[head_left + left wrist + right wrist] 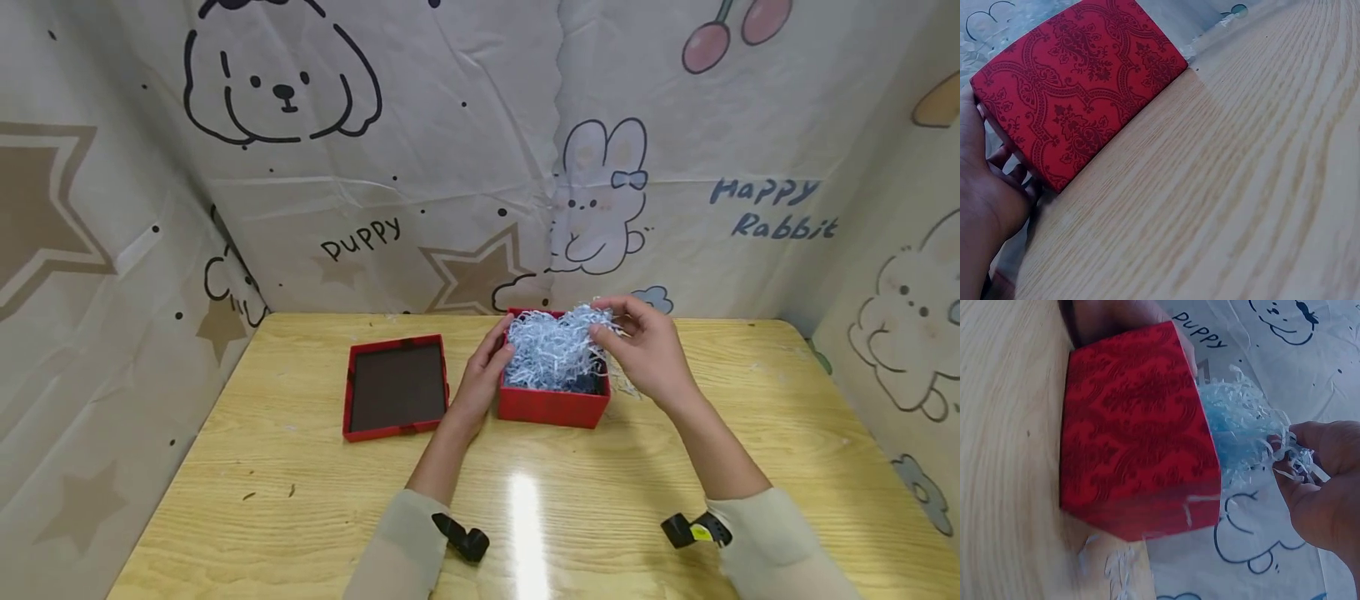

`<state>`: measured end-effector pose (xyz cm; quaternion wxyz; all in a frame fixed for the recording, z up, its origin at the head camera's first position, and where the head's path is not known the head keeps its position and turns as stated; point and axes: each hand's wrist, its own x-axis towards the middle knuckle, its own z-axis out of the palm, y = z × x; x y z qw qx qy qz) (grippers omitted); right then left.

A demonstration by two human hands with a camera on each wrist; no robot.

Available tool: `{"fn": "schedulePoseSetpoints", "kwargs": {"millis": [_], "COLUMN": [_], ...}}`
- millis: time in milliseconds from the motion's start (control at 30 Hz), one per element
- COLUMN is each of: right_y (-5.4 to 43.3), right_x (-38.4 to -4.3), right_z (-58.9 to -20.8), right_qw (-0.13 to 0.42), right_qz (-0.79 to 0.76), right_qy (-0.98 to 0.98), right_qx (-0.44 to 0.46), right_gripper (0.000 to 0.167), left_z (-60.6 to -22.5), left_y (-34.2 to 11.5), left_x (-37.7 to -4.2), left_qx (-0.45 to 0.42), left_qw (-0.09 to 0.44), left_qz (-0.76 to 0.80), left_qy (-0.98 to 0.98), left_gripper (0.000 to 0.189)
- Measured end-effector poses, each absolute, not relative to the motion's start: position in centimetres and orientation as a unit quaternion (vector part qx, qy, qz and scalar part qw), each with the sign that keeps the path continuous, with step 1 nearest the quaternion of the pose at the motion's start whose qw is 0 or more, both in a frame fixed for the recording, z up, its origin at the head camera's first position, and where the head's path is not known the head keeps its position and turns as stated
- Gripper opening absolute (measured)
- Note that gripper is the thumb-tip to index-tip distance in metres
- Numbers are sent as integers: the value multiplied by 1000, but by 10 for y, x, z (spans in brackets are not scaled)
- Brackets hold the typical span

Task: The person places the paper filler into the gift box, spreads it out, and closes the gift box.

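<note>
A red box [553, 408] with a darker floral pattern stands on the table. Pale blue shredded paper [551, 350] heaps up to its rim and above. The left hand [480, 379] rests along the box's left side, thumb near the top edge; in the left wrist view its fingers [1017, 174] lie against that side. Over the right rim, the right hand [651, 354] pinches a tuft of the shredded paper between thumb and fingers. The right wrist view shows strands [1300, 461] sticking out of the pinch. A dark patch inside the box's near right corner is partly covered by paper.
A red lid [397, 387] with a dark inside lies upturned on the wooden table [300, 525], left of the box. Loose strands [1119, 572] lie beside the box's right side. A printed cloth [480, 167] hangs behind and on both sides.
</note>
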<state>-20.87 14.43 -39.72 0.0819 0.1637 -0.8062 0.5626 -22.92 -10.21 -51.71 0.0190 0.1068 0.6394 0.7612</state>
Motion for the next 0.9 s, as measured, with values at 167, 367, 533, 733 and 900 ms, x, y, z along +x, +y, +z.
{"fn": "schedulePoseSetpoints", "kwargs": {"millis": [167, 367, 533, 733, 900], "right_y": [121, 98, 89, 85, 83], "right_x": [-215, -224, -233, -233, -236], "right_z": [-390, -391, -413, -434, -436], "right_qw": [91, 82, 34, -38, -115], "right_qz": [569, 545, 489, 425, 372], "right_qy": [-797, -811, -851, -881, -900], "right_qx": [178, 198, 188, 201, 196], "right_gripper": [29, 29, 29, 33, 33], "left_z": [-517, -515, -516, -516, -517], "left_y": [-101, -101, -101, -101, -101], "left_x": [-230, -229, -229, -229, -230], "left_qx": [108, 100, 107, 106, 100], "left_qw": [20, 25, 31, 35, 27], "left_qz": [767, 770, 766, 758, 757], "left_qy": [632, 630, 633, 642, 645], "left_gripper": [52, 54, 52, 50, 50]}}
